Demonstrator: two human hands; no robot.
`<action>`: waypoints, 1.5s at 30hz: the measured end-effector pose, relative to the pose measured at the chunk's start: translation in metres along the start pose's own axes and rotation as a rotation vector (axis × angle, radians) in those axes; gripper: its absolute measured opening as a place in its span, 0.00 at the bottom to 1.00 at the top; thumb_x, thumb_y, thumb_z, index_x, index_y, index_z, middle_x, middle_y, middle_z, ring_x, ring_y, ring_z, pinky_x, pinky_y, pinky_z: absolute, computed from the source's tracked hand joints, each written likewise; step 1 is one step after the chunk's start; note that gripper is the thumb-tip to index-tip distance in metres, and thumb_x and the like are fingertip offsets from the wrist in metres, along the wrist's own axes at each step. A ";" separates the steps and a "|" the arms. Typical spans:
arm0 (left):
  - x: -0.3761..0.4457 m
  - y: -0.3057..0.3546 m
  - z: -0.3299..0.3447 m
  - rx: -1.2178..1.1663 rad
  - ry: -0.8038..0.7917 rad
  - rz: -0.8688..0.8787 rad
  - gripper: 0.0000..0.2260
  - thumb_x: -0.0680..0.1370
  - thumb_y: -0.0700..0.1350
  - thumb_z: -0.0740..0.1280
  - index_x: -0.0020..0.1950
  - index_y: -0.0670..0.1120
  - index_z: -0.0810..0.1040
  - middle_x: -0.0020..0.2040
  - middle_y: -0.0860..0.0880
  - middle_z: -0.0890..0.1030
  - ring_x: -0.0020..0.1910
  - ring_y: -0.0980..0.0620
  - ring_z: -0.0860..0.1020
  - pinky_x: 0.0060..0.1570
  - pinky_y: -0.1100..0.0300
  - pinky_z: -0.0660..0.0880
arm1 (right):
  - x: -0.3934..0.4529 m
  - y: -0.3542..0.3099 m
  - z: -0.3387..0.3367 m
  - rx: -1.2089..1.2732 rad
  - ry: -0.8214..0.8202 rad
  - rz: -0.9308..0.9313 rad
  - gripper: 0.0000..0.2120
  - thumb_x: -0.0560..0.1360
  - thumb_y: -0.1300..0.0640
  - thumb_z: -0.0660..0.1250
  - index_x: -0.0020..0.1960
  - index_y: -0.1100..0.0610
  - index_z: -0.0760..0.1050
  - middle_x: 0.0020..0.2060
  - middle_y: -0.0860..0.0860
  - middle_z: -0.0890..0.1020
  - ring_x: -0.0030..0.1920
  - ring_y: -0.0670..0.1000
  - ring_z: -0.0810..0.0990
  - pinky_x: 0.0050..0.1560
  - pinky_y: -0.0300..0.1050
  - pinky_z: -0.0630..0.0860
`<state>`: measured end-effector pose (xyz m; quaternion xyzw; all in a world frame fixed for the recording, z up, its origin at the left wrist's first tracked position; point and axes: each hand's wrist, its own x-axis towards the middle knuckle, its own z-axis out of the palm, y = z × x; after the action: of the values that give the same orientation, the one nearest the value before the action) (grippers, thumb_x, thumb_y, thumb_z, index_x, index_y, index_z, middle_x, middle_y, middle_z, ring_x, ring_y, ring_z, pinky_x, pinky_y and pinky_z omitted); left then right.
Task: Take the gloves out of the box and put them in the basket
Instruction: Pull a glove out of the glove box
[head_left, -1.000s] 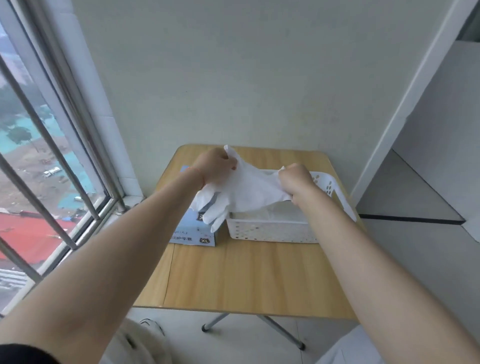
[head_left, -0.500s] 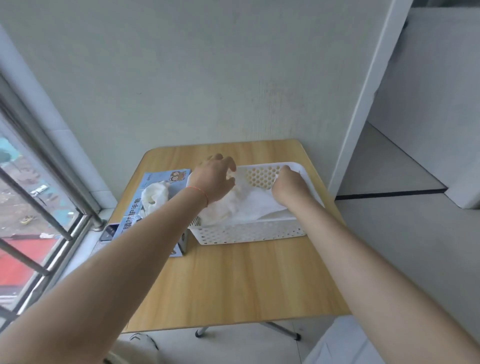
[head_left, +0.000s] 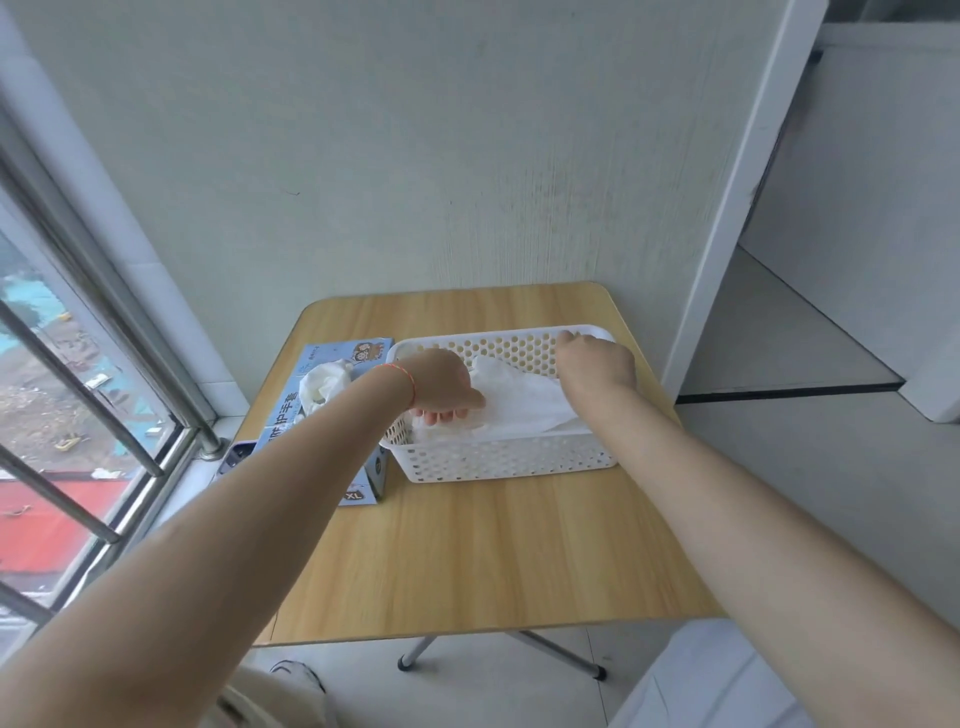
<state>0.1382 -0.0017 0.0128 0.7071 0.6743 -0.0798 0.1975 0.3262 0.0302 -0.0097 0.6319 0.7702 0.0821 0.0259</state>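
A: Where is the thin white disposable glove (head_left: 519, 402) now?

B: It lies spread inside the white perforated plastic basket (head_left: 498, 460), which stands toward the far right of the light wooden table (head_left: 467, 561). A second ago both hands held it stretched in the air above the basket; half a second ago it was already down inside.

A: And the left hand (head_left: 441, 387)?

B: It reaches over the basket's left wall with its fingers curled down onto the crumpled left end of the glove. It seems to press or grip it there, though I cannot tell which. A thin orange string is tied round that wrist.

A: The right hand (head_left: 597, 361)?

B: It has shifted from the glove's right end to the far right corner of the basket. Its fingertips are at the rim; whether they pinch anything I cannot tell, since the back of the hand hides them.

A: What about the box?

B: The pale blue cardboard glove box (head_left: 358, 415) sits just left of the basket, along the table's left edge, with another crumpled white glove (head_left: 324, 384) sticking out of its top opening. It has not moved. A dark phone (head_left: 236, 457) shows beside it at the table's left edge.
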 end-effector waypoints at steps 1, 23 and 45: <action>0.001 0.001 -0.001 0.037 0.059 0.002 0.15 0.79 0.52 0.62 0.43 0.44 0.82 0.41 0.47 0.85 0.33 0.52 0.80 0.41 0.60 0.76 | 0.000 0.000 0.000 -0.024 0.019 -0.011 0.22 0.72 0.68 0.65 0.65 0.62 0.66 0.53 0.55 0.78 0.45 0.54 0.78 0.32 0.43 0.66; 0.004 -0.008 0.015 -0.225 0.103 -0.014 0.30 0.74 0.63 0.69 0.71 0.52 0.67 0.43 0.51 0.80 0.30 0.54 0.80 0.44 0.57 0.79 | 0.009 -0.022 -0.007 0.303 -0.169 -0.139 0.10 0.75 0.60 0.63 0.56 0.58 0.70 0.41 0.52 0.76 0.36 0.51 0.74 0.30 0.42 0.65; -0.067 -0.158 0.015 -0.520 0.671 -0.185 0.12 0.76 0.43 0.67 0.59 0.50 0.78 0.46 0.50 0.79 0.36 0.56 0.75 0.36 0.61 0.73 | 0.007 -0.194 -0.048 0.596 -0.026 -0.335 0.08 0.75 0.54 0.69 0.44 0.60 0.78 0.45 0.54 0.81 0.45 0.56 0.80 0.42 0.47 0.75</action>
<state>-0.0199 -0.0672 -0.0027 0.5570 0.7595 0.3094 0.1311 0.1301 -0.0043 0.0076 0.4775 0.8530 -0.1601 -0.1371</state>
